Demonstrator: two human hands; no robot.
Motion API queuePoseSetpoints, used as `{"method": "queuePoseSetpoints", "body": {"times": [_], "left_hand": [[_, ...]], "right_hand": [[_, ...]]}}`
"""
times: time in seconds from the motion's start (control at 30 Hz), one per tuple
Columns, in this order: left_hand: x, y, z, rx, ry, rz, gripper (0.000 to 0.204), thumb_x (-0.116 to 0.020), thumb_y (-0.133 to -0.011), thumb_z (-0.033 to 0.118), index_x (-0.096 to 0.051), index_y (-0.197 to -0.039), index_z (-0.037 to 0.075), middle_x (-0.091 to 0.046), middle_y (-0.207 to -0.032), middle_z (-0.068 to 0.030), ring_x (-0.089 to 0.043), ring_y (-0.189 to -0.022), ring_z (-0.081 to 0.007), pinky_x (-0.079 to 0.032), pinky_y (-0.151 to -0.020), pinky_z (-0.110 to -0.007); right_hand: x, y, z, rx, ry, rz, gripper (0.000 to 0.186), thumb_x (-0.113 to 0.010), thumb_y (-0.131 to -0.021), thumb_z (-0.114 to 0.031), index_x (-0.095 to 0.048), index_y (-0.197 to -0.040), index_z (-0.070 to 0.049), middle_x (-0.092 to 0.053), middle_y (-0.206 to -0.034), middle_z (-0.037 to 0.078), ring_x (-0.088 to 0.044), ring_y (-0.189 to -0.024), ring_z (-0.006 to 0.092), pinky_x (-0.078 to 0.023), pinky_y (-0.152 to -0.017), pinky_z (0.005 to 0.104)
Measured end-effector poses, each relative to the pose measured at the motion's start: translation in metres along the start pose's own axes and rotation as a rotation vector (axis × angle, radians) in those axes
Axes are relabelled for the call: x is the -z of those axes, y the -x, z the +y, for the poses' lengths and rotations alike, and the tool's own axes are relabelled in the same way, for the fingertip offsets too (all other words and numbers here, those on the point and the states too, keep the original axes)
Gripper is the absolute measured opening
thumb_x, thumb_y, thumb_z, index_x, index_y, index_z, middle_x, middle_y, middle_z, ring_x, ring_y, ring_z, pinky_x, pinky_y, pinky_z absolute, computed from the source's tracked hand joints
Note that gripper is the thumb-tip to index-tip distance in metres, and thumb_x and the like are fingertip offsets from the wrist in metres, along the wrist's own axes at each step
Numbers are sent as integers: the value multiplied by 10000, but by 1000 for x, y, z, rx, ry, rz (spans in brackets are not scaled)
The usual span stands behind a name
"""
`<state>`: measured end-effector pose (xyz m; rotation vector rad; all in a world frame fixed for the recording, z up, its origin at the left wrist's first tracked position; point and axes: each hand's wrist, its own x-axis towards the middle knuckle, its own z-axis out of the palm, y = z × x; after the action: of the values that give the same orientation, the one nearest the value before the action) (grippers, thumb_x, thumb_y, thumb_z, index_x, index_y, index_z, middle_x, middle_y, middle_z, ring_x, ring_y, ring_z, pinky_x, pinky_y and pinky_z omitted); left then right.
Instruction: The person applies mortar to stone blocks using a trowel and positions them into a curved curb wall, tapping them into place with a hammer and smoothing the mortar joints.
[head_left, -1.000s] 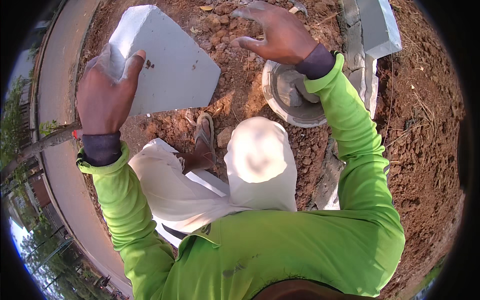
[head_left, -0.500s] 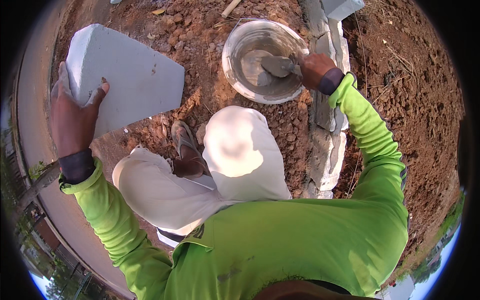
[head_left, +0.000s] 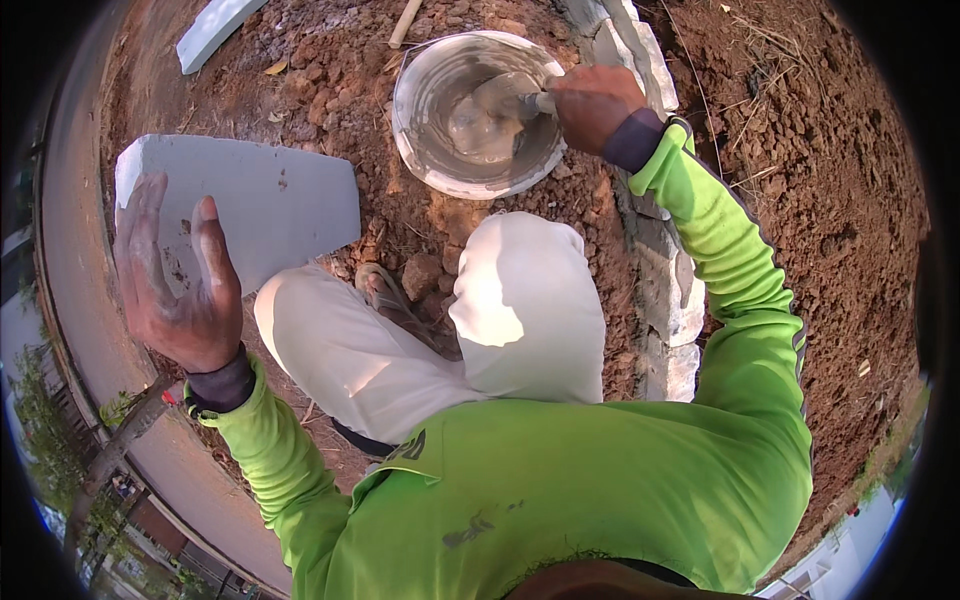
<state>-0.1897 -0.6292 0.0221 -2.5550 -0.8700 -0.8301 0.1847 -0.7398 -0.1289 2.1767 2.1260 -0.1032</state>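
My right hand (head_left: 600,105) is closed around the handle of a trowel (head_left: 512,97). The blade dips into grey wet mortar (head_left: 478,138) inside a round, mortar-smeared bucket (head_left: 408,130). On the left, my left hand (head_left: 188,290) is raised with fingers spread and dusted white, holding nothing. Just behind it a large pale grey-white block (head_left: 275,200) rests on the ground by my knee. The hand overlaps the block's near left corner in view, and whether any fingertip touches it I cannot tell.
A low wall of pale blocks with mortar (head_left: 655,260) runs along the right of the bucket. Loose reddish soil (head_left: 810,200) lies beyond it. Another pale block (head_left: 215,32) and a wooden stick (head_left: 405,22) lie farther off. A paved strip (head_left: 88,260) borders the left side.
My left hand has come off the block's edge, and its fingers have spread. The block sits lower in view. The trowel has shifted within the bucket, and the whole view has turned slightly.
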Motion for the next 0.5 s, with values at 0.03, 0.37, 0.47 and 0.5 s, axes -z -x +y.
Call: {"method": "queuePoseSetpoints", "body": {"times": [0.03, 0.37, 0.47, 0.5], "left_hand": [[-15, 2, 11, 64, 132, -69, 433, -781, -878, 202, -653, -1250, 23, -666, -1259, -168, -656, -1150, -317, -515, -975, -403], [-229, 23, 4, 846, 931, -944, 643, -703, -930, 411, -509, -1430, 57, -656, -1247, -152, -650, -1122, -232, -508, -976, -341], [-273, 20, 16, 1181, 1115, -1132, 644, -703, -932, 404, -503, -1432, 51, -648, -1273, -137, -637, -1142, -231, -505, -988, -347], [-281, 18, 23, 1256, 1193, -1143, 619, -704, -936, 376, -510, -1423, 47, -648, -1277, -131, -631, -1153, -227, -505, -992, -354]], "right_hand": [[-3, 1, 2, -21, 1, 4, 79, -682, -775, -150, -703, -842, -114, -702, -759, 120, -707, -737, 315, -548, -627, 441], [12, 18, -1, -13, 10, 56, 169, -673, -749, -76, -691, -917, -72, -700, -785, 126, -704, -730, 333, -549, -618, 468], [20, 14, 1, 30, 114, 35, 145, -657, -781, -97, -686, -917, -56, -699, -791, 122, -705, -755, 333, -554, -646, 474], [25, 13, 2, 27, 128, 23, 140, -657, -794, -117, -688, -917, -59, -703, -800, 125, -707, -767, 332, -557, -658, 471]]}}
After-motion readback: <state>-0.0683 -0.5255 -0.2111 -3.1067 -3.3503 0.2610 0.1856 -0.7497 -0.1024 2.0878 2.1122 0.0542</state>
